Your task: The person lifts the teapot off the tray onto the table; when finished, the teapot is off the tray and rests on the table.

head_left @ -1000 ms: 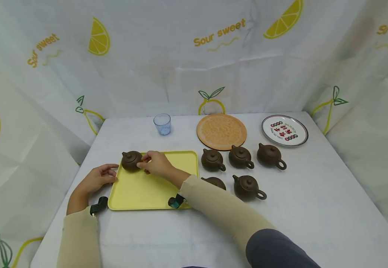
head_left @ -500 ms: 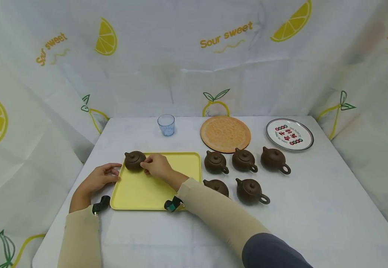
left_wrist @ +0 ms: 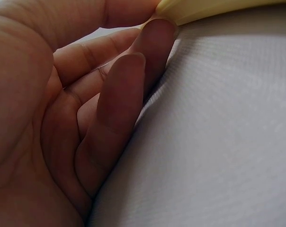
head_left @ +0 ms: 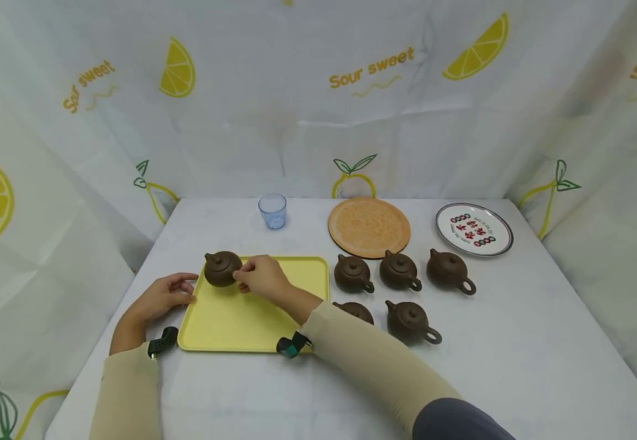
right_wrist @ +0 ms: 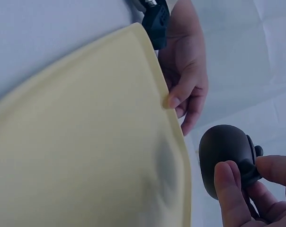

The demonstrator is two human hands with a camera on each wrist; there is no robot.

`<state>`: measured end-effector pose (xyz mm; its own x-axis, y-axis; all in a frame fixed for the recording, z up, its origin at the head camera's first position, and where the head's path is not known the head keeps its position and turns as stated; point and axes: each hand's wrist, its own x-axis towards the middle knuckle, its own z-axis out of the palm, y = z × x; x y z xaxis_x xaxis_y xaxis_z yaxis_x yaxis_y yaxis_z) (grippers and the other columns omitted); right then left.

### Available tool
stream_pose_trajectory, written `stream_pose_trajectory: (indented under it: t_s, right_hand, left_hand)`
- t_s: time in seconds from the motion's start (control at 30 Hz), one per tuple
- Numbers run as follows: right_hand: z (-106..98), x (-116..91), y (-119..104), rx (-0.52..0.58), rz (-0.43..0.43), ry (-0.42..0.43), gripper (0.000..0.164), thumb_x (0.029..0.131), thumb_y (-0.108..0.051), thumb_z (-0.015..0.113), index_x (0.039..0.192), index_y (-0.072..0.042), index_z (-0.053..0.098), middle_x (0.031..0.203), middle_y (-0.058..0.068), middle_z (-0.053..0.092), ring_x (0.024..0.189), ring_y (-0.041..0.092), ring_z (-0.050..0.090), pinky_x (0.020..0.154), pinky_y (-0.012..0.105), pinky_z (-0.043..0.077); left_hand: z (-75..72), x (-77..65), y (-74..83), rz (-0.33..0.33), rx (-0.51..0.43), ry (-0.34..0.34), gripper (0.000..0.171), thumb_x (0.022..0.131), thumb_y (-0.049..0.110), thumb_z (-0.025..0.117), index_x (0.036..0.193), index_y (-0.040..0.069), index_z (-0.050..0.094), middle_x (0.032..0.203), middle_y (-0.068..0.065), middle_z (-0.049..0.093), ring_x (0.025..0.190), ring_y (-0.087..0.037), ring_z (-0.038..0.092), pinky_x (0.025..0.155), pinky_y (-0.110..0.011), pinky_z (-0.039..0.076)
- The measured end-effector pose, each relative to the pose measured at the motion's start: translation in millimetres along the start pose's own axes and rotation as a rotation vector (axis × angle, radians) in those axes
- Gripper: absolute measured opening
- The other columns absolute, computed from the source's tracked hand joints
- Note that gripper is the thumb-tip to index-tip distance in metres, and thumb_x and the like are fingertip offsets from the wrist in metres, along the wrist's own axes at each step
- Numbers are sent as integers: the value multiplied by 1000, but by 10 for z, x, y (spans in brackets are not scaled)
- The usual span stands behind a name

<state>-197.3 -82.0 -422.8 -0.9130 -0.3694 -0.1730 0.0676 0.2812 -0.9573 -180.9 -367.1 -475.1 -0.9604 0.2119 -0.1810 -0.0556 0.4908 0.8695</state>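
Observation:
My right hand pinches a dark brown teapot at its handle side, over the back left corner of a yellow tray. In the right wrist view the teapot hangs apart from the tray surface, its spout pointing away from the hand. The handle is mostly hidden by the fingers. On the left, my left hand grips the tray's left edge, thumb on the rim. The left wrist view shows its curled fingers against the white cloth, just under the yellow rim.
Several more brown teapots stand right of the tray, one partly hidden by my right sleeve. Behind are a blue glass, a round tan board and a white patterned plate. A printed cloth wall rises at the back.
The teapot in my right hand has shifted slightly right and up relative to the tray. My left hand stays at the tray's edge. The head view has tilted a little.

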Motion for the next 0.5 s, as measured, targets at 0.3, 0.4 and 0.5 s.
stream_pose_trajectory:
  t_s: [0.3,0.4,0.5]
  right_hand:
    - [-359,-279,-152,-4,-50,-6,12,92,-16,68,88,-5,66,94,4,65,69,14,69,72,32,55]
    - [-518,-384,-169,-8,-53,2,13,92,-17,68,89,-4,66,96,4,64,70,16,69,70,29,55]
    - [-677,-494,-172,13,-51,6,13,92,-16,68,90,-3,66,97,7,64,72,19,70,70,30,56]
  left_hand:
    - [0,17,-1,-31,-3,10,56,85,0,69,136,-7,46,95,-12,62,77,-13,59,69,-25,50]
    - [6,8,-3,-25,-5,2,57,85,3,70,136,-7,47,95,-11,62,77,-13,59,69,-25,50]
    - [3,8,-13,-12,-6,0,58,85,6,72,136,-6,47,95,-11,62,77,-13,59,69,-24,49]
